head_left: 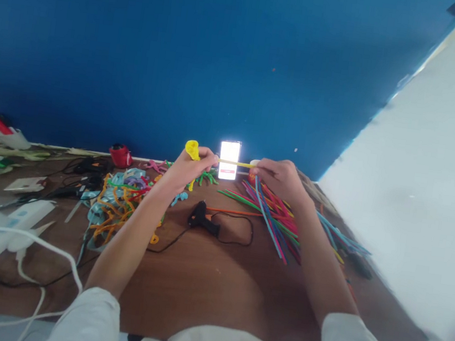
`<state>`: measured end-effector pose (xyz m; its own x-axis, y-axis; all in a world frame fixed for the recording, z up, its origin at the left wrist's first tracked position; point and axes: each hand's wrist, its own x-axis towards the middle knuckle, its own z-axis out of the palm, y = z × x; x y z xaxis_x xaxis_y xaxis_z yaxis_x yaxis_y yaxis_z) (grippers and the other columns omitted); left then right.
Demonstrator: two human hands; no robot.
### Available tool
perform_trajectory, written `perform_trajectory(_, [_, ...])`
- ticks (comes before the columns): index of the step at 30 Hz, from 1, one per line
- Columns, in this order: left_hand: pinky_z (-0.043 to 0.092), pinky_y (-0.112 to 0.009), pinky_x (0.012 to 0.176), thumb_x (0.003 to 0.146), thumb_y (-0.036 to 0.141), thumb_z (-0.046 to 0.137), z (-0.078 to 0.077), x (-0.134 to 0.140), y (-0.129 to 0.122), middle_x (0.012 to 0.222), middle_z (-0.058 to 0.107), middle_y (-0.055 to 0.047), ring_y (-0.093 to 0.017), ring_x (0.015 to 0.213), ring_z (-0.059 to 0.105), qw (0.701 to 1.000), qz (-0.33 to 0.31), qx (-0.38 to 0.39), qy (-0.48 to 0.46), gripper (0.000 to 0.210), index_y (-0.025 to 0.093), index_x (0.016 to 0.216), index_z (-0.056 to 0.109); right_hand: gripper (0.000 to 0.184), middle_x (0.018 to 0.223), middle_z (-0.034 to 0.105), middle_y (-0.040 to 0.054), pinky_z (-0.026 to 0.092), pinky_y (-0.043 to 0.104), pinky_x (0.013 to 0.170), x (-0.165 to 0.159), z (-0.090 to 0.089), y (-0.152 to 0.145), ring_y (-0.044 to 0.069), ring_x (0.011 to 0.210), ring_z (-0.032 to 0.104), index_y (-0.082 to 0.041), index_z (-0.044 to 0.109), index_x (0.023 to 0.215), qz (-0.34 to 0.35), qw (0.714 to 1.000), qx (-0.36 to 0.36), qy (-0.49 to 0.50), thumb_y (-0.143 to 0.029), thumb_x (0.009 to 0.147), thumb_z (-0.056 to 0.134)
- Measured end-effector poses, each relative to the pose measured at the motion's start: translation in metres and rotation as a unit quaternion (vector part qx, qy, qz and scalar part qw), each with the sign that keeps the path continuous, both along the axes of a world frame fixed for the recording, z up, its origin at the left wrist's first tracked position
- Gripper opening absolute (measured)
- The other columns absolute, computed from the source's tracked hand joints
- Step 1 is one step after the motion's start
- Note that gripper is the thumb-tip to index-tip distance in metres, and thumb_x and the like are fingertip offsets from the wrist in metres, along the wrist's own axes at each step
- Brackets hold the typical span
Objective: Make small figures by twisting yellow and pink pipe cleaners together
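Observation:
Between my two hands a yellow pipe cleaner (237,163) is stretched level, in front of a lit phone (230,151) that stands upright at the back of the table. My left hand (194,169) pinches one end, and a wound yellow bundle (192,149) sticks up from the same hand. The fingers of my right hand (279,177) are closed on the other end. Below and between my arms lies a black glue gun (203,220) with its cord. Under my right hand spreads a pile of coloured pipe cleaners (275,216).
Bent orange pipe cleaners (114,217) and other twisted pieces lie beyond my left forearm. A white power strip (0,241) with cables occupies the left edge. A red container (120,155) stands near the blue wall (185,47); a white wall (426,191) bounds the right.

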<state>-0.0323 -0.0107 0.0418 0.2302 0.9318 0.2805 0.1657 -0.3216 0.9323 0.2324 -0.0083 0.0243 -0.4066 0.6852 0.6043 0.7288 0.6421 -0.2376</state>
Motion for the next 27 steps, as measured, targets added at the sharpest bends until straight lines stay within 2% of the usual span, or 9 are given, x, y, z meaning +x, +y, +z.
perform_trajectory(5, [0.018, -0.023, 0.046, 0.081, 0.038, 0.066, 0.001, -0.004, 0.001, 0.057, 0.044, 0.004, -0.005, 0.048, 0.03, 1.0, 0.004, 0.002, -0.012, 0.027, 0.016, 0.066, 0.059, 0.035, 0.069, 0.058, 0.0003, 0.032, 0.027, 0.062, 0.002, 0.0, 0.001, 0.014, 0.06, 0.048, -0.021, 0.062, 0.099, 0.031, 0.999, -0.019, -0.01, -0.04, 0.105, 0.034])
perform_trajectory(12, [0.016, -0.022, 0.044, 0.08, 0.038, 0.067, 0.001, -0.006, 0.003, 0.056, 0.042, 0.005, -0.004, 0.046, 0.03, 1.0, 0.009, -0.008, -0.023, 0.026, 0.016, 0.068, 0.06, 0.034, 0.091, 0.066, 0.0062, 0.041, 0.03, 0.077, 0.002, 0.006, -0.002, 0.019, 0.084, 0.058, -0.021, 0.064, 0.102, 0.085, 0.995, -0.047, 0.011, -0.04, 0.105, 0.036])
perform_trajectory(18, [0.015, -0.022, 0.044, 0.079, 0.037, 0.067, 0.0, -0.01, 0.007, 0.056, 0.041, 0.005, -0.003, 0.045, 0.028, 0.999, 0.016, -0.008, -0.036, 0.025, 0.015, 0.069, 0.061, 0.033, 0.075, 0.059, 0.0008, 0.039, 0.026, 0.067, 0.002, 0.011, -0.005, 0.013, 0.066, 0.05, -0.018, 0.064, 0.101, 0.095, 0.993, -0.067, 0.026, -0.042, 0.104, 0.041])
perform_trajectory(27, [0.015, -0.022, 0.044, 0.077, 0.039, 0.069, 0.001, -0.011, 0.006, 0.055, 0.042, 0.005, -0.004, 0.045, 0.029, 0.999, 0.011, -0.013, -0.038, 0.026, 0.016, 0.069, 0.061, 0.037, 0.066, 0.056, -0.0014, 0.037, 0.025, 0.061, 0.004, 0.009, -0.003, 0.012, 0.06, 0.045, -0.018, 0.069, 0.092, 0.071, 0.994, -0.074, 0.042, -0.045, 0.101, 0.044])
